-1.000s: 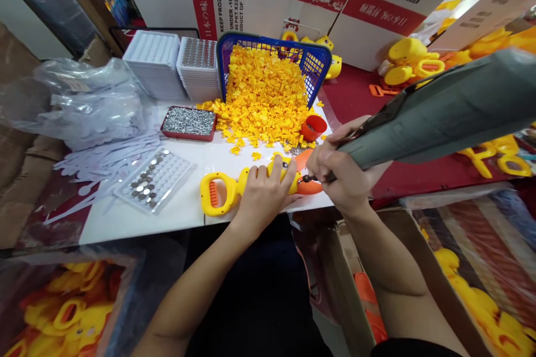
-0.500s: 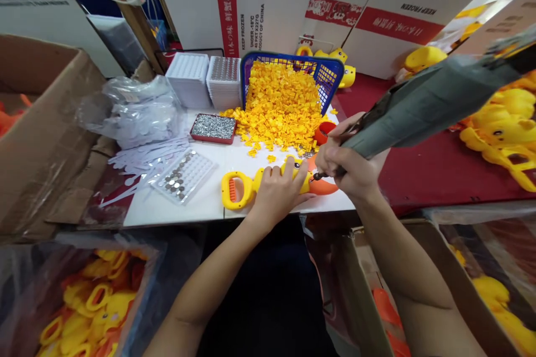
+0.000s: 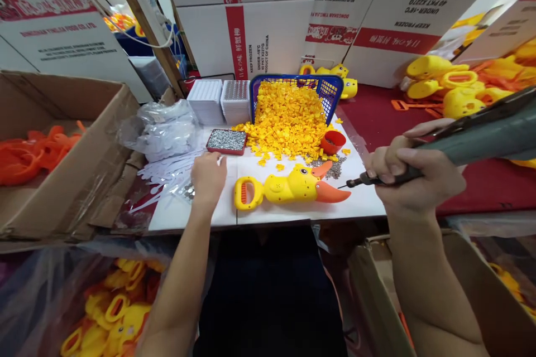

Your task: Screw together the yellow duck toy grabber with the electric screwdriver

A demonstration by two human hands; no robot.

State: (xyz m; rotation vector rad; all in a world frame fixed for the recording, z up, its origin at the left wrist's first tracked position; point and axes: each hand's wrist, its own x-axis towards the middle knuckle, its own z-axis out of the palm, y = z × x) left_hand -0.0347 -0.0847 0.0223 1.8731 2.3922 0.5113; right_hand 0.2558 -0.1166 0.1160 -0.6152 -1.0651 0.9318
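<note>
1. Right of frame: the right hand (image 3: 412,173) wraps tightly around a grey-green driver (image 3: 486,131); its bit (image 3: 343,186) points left at the orange beak (image 3: 333,192), contact unclear.
2. Centre: 1 yellow duck-headed toy (image 3: 285,188) lies on the white surface (image 3: 218,217), beak rightward, neither hand on it.
3. Left of centre: the left hand (image 3: 208,178), fingers loosely bent, is at the near edge of the red tray (image 3: 228,152) of metal pieces (image 3: 226,138). I cannot tell if it holds any. Likely step: picking up a fastener; the next move would call for steadying the toy and lining up the bit.
4. Beyond, upper centre: a blue basket (image 3: 330,90) spills yellow parts (image 3: 288,109).
</note>
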